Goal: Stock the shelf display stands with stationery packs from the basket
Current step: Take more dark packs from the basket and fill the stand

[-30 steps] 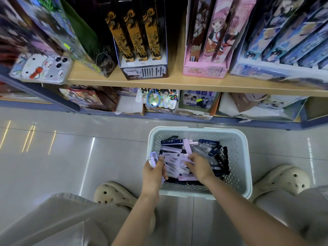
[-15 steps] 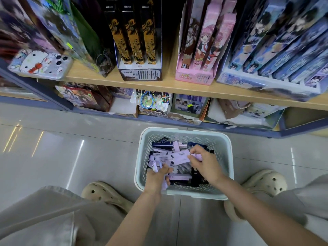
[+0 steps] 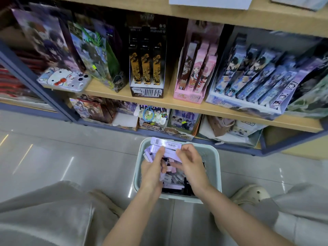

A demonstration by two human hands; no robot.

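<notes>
Lilac stationery packs [image 3: 166, 146] are sitting fanned in your left grip [image 3: 152, 167], which is clasping them from below. Your right grip [image 3: 191, 162] is pinching the uppermost one's right end. Directly beneath both grips, loose packs [image 3: 174, 178] are lying in the pale green basket [image 3: 218, 167].

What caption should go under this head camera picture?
Left hand and right hand hold lilac packs over the basket before stocked display stands.

You're in a shop selling stationery; the far shelves [image 3: 110, 96] carry display stands [image 3: 147, 92] filled with printed packs [image 3: 196, 68]; yellow stickers [image 3: 94, 67] mark goods; a stock basket [image 3: 215, 157] sits near you on tiled floor [image 3: 71, 157].
</notes>
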